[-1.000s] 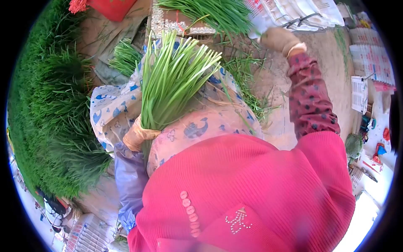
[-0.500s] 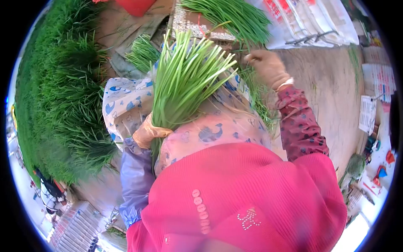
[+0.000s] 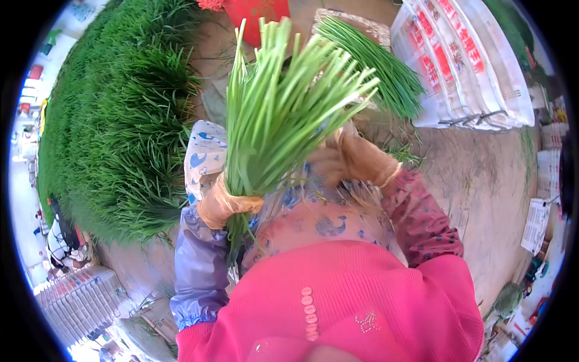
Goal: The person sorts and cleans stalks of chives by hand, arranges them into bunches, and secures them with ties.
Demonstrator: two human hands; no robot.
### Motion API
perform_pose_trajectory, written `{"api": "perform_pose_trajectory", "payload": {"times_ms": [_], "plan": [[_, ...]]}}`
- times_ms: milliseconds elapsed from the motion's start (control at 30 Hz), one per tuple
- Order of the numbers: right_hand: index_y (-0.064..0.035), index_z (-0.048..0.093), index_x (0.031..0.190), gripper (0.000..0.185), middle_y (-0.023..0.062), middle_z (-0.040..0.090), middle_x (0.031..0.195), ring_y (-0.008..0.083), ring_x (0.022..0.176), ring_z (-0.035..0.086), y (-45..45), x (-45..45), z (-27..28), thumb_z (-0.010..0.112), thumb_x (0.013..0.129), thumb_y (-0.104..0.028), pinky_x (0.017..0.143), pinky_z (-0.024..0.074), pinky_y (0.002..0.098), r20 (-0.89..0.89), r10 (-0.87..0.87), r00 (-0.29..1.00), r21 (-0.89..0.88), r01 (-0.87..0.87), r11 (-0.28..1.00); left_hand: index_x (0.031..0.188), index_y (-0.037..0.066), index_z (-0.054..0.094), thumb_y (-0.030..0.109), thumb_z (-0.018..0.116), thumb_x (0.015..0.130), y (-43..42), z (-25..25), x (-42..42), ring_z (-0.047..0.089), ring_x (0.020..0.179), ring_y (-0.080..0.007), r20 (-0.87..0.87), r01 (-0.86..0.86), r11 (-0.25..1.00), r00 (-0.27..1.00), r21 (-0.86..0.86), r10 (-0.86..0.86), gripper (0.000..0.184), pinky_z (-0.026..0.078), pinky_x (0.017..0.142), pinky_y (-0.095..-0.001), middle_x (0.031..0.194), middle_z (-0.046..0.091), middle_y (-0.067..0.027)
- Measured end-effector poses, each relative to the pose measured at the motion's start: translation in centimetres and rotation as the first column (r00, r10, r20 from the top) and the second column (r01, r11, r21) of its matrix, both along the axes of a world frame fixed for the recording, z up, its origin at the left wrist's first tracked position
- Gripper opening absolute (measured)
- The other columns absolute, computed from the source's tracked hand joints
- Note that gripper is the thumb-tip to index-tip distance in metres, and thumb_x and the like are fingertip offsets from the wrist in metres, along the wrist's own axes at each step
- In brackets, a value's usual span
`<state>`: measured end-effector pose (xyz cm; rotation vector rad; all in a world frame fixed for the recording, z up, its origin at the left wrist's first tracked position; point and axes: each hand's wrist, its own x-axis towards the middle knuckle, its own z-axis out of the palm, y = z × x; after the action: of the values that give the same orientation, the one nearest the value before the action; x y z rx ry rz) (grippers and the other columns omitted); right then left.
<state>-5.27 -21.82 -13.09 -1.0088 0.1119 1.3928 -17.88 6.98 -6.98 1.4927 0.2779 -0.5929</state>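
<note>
A bunch of long green stalks (image 3: pixel 283 102) stands upright over my lap, its pale cut ends fanned out at the top. Around its lower part my gloved left hand (image 3: pixel 224 204) is wrapped. My gloved right hand (image 3: pixel 350 158) is just right of the bunch, its fingers blurred by motion and partly behind the stalks, so I cannot tell whether it holds anything. Beneath both hands lies a patterned plastic apron (image 3: pixel 332 224) with blue whale shapes.
Dense green stalks (image 3: pixel 120 133) are heaped along the left. Another bunch (image 3: pixel 380 66) lies on a patterned board (image 3: pixel 356 23) at the top. White bags with red print (image 3: pixel 458 66) are at upper right. A red container (image 3: pixel 256 15) stands at the top; a person (image 3: pixel 60 244) is at far left.
My right hand has moved left and down toward the bunch. My left hand keeps its hold. The view has shifted, so the surroundings sit lower and farther right.
</note>
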Motion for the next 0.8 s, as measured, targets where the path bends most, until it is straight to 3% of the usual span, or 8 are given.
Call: {"api": "perform_pose_trajectory", "payload": {"times_ms": [100,167,233,267,433,567,667,800], "plan": [[-0.0029,0.054,0.121,0.038,0.0134,0.064,0.112,0.0237,0.088,0.063,4.7,0.4,0.8,0.047,0.098,-0.032,0.072,0.0545,0.0362,-0.277,-0.524,0.805,0.314,0.591,0.743,0.129,0.002,0.048,-0.002,0.072,0.072,-0.8,-1.4,-1.2,0.059,0.088,-0.0129,0.283,-0.023,0.993,0.959,0.114,-0.010,0.062,0.049,0.074,-0.0281,0.103,0.062,-0.0041],[-0.0034,0.053,0.121,0.040,0.0149,0.061,0.118,0.0271,0.097,0.061,5.9,2.7,-2.8,0.048,0.097,-0.035,0.084,0.0508,0.0416,-0.222,-0.503,0.835,0.446,0.546,0.710,0.138,0.006,0.042,-0.004,0.072,0.071,-2.1,-3.1,-2.3,0.060,0.103,-0.0208,0.233,-0.056,0.996,0.972,0.071,0.038,0.074,0.048,0.086,-0.0294,0.121,0.059,-0.0090],[-0.0031,0.051,0.123,0.046,0.0167,0.056,0.126,0.0300,0.108,0.057,5.8,2.6,-4.4,0.048,0.096,-0.040,0.095,0.0474,0.0456,-0.282,-0.433,0.856,0.595,0.510,0.621,0.145,0.015,0.033,-0.009,0.066,0.069,-3.4,-4.2,-3.0,0.061,0.107,-0.0339,0.508,-0.111,0.717,0.779,0.688,-0.368,0.087,0.051,0.085,-0.0354,0.130,0.053,-0.0186],[-0.0026,0.049,0.126,0.052,0.0178,0.052,0.131,0.0312,0.115,0.054,5.5,2.0,-4.2,0.048,0.095,-0.044,0.100,0.0458,0.0470,-0.355,-0.343,0.870,0.673,0.493,0.552,0.148,0.024,0.027,-0.010,0.060,0.069,-3.9,-4.2,-3.3,0.055,0.110,-0.0424,0.308,0.021,0.615,0.852,0.788,-0.424,0.092,0.051,0.085,-0.0412,0.137,0.044,-0.0240],[-0.0052,0.035,0.142,0.073,0.0197,0.047,0.135,0.0352,0.121,0.050,4.0,2.0,-7.1,0.046,0.092,-0.057,0.100,0.0457,0.0479,-0.448,-0.287,0.847,0.673,0.531,0.515,0.150,0.024,0.023,-0.004,0.062,0.073,-3.1,-7.2,-4.1,0.051,0.116,-0.0447,0.373,0.022,0.573,0.739,0.819,-0.561,0.091,0.048,0.092,-0.0425,0.140,0.040,-0.0261],[-0.0010,0.045,0.136,0.070,0.0140,0.063,0.112,0.0294,0.105,0.059,4.1,1.5,-5.3,0.035,0.096,-0.057,0.089,0.0520,0.0358,-0.289,-0.318,0.903,0.721,0.424,0.548,0.147,0.010,0.032,0.016,0.085,0.064,-0.4,2.2,0.0,0.023,0.142,-0.0319,0.076,0.549,0.546,0.658,0.632,-0.749,0.099,0.021,0.115,-0.0398,0.150,0.035,-0.0117],[-0.0035,0.043,0.139,0.075,0.0142,0.064,0.110,0.0292,0.106,0.059,5.6,3.8,-11.5,0.033,0.094,-0.063,0.090,0.0514,0.0378,-0.342,0.013,0.939,0.845,0.302,0.442,0.138,0.004,0.047,0.039,0.082,0.064,3.8,4.9,1.2,0.052,0.122,-0.0261,0.174,0.263,0.861,0.914,0.434,-0.367,0.089,0.036,0.107,-0.0393,0.133,0.055,-0.0119],[-0.0088,0.039,0.143,0.078,0.0143,0.062,0.114,0.0278,0.106,0.059,5.3,3.8,-10.9,0.030,0.092,-0.067,0.091,0.0500,0.0400,-0.362,0.222,0.905,0.841,0.215,0.496,0.147,0.007,0.030,0.019,0.087,0.062,2.6,3.2,4.4,0.048,0.124,-0.0283,0.188,-0.157,0.982,0.966,-0.110,0.175,0.104,0.037,0.106,-0.0406,0.140,0.044,-0.0183]]}}
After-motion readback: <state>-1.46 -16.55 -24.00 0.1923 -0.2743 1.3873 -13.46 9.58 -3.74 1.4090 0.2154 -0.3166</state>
